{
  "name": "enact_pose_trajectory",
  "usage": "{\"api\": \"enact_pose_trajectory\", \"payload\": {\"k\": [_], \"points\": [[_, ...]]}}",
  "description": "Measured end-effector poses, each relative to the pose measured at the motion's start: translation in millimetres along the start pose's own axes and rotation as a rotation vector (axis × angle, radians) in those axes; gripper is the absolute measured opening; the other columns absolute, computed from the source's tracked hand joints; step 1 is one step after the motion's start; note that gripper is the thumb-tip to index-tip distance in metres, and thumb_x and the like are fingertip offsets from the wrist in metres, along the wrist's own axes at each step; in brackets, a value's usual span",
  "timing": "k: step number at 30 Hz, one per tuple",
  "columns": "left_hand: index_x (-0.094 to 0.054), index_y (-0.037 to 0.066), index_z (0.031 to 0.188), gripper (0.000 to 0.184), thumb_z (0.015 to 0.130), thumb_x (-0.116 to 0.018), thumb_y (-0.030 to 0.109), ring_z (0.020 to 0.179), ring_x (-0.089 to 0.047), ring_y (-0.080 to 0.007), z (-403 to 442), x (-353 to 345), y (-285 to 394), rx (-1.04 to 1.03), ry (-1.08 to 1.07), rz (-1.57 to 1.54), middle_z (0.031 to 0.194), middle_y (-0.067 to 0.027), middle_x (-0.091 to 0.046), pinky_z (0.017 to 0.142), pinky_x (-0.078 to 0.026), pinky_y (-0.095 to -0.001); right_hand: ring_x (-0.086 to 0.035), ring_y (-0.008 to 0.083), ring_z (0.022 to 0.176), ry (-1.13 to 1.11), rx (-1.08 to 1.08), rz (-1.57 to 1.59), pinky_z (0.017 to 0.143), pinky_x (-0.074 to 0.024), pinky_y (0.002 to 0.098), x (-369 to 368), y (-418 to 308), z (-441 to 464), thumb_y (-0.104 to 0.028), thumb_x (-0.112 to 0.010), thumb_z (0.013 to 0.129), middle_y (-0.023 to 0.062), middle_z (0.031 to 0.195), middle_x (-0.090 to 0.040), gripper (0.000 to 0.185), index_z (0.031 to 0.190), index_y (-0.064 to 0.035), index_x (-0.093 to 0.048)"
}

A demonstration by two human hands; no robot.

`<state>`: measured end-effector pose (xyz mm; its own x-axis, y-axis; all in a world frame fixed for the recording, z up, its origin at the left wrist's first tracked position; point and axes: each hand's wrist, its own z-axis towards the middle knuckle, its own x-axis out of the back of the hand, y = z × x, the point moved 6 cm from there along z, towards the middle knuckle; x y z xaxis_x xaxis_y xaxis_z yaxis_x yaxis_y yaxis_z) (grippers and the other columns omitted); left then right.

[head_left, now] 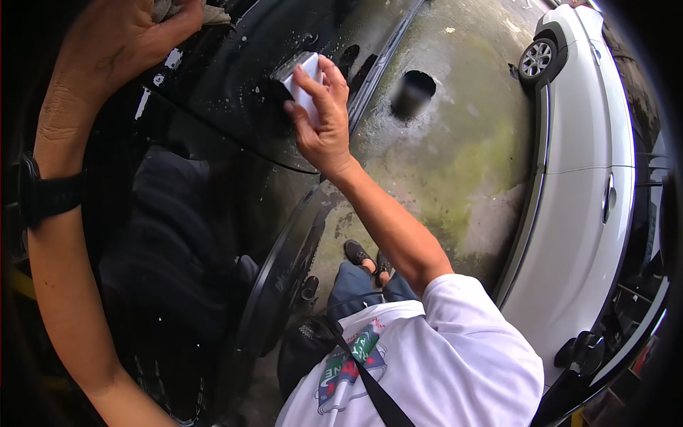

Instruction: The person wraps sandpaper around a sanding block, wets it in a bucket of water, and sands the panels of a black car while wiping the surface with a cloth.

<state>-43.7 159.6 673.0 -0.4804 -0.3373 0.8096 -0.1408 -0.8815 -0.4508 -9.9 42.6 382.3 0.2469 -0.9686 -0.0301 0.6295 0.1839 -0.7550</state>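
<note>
My right hand (326, 117) holds a pale, box-like block (307, 85) with a shiny silver end between thumb and fingers, against the wet black car panel (220, 128). Water drops and streaks dot the dark paint around it. At the top left, my left hand (131, 43) has its fingers curled round a crumpled greyish cloth (213, 14), partly cut off by the frame edge. A black watch (53, 192) is on my left wrist.
A white car (580, 213) stands along the right side. Between the cars lies wet concrete ground (441, 171) with greenish stains and a dark round bucket or hole (414, 92). A black bag (306, 349) hangs at my waist.
</note>
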Motion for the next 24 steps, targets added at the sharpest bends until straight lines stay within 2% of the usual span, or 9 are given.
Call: {"api": "enact_pose_trajectory", "payload": {"k": [3,4,7,10,15,19,24], "points": [[-0.068,0.004,0.070,0.020,0.071,-0.081,0.020,0.081,-0.063,-0.0295,-1.0,-3.7,0.2,-0.001,-0.014,-0.015,0.086,-0.0093,-0.063,0.075,-0.051,-0.0413,-0.044,0.0399,0.138,-0.157,0.015,0.020,0.116,-0.0376,0.0484,3.1,-15.1,-63.4,0.002,-0.084,0.075,0.0209,0.159,-0.040,0.068,0.137,-0.0222,-0.070],[-0.068,0.004,0.070,0.020,0.071,-0.081,0.019,0.081,-0.063,-0.0294,-1.3,-4.5,0.0,-0.002,-0.012,-0.013,0.087,-0.0092,-0.063,0.075,-0.052,-0.0412,-0.045,0.0392,0.136,-0.139,0.002,0.012,0.114,-0.0389,0.0481,6.8,-6.0,-69.1,0.004,-0.085,0.074,0.0203,0.159,-0.040,0.070,0.137,-0.0224,-0.070],[-0.068,0.004,0.071,0.020,0.073,-0.080,0.019,0.082,-0.064,-0.0291,-2.3,-3.9,2.3,-0.011,-0.001,-0.020,0.088,-0.0092,-0.063,0.076,-0.052,-0.0409,-0.044,0.0404,0.135,-0.120,0.003,-0.017,0.112,-0.0403,0.0483,6.4,-2.7,-47.8,0.004,-0.085,0.074,0.0203,0.159,-0.038,0.073,0.139,-0.0229,-0.068],[-0.068,0.004,0.072,0.019,0.074,-0.080,0.019,0.083,-0.064,-0.0288,-6.8,-6.6,0.0,-0.002,-0.005,-0.045,0.089,-0.0091,-0.063,0.076,-0.052,-0.0406,-0.043,0.0419,0.135,-0.067,0.078,-0.007,0.113,-0.0385,0.0501,-9.5,-29.5,-12.1,0.001,-0.086,0.074,0.0214,0.159,-0.037,0.073,0.140,-0.0238,-0.068],[-0.068,0.003,0.074,0.019,0.076,-0.079,0.018,0.084,-0.064,-0.0284,-7.6,-6.1,-1.2,-0.017,-0.018,-0.056,0.091,-0.0090,-0.063,0.077,-0.052,-0.0402,-0.045,0.0415,0.134,-0.147,0.114,0.024,0.113,-0.0396,0.0492,3.5,-12.4,-59.7,0.002,-0.084,0.076,0.0205,0.158,-0.040,0.071,0.140,-0.0218,-0.067],[-0.068,0.003,0.076,0.018,0.078,-0.079,0.018,0.085,-0.064,-0.0280,-7.9,-7.4,0.0,-0.022,-0.017,-0.069,0.092,-0.0089,-0.064,0.078,-0.052,-0.0398,-0.046,0.0385,0.132,-0.013,-0.128,0.043,0.113,-0.0397,0.0468,5.6,20.1,-35.4,0.005,-0.083,0.078,0.0197,0.156,-0.042,0.067,0.138,-0.0199,-0.067],[-0.068,0.003,0.077,0.018,0.080,-0.078,0.017,0.087,-0.065,-0.0276,-9.7,-8.6,-5.9,-0.018,-0.030,-0.082,0.094,-0.0088,-0.064,0.079,-0.052,-0.0393,-0.044,0.0396,0.137,-0.113,0.054,0.042,0.116,-0.0381,0.0486,-5.9,-27.2,-45.6,0.003,-0.085,0.075,0.0207,0.158,-0.041,0.069,0.138,-0.0211,-0.069]]}}
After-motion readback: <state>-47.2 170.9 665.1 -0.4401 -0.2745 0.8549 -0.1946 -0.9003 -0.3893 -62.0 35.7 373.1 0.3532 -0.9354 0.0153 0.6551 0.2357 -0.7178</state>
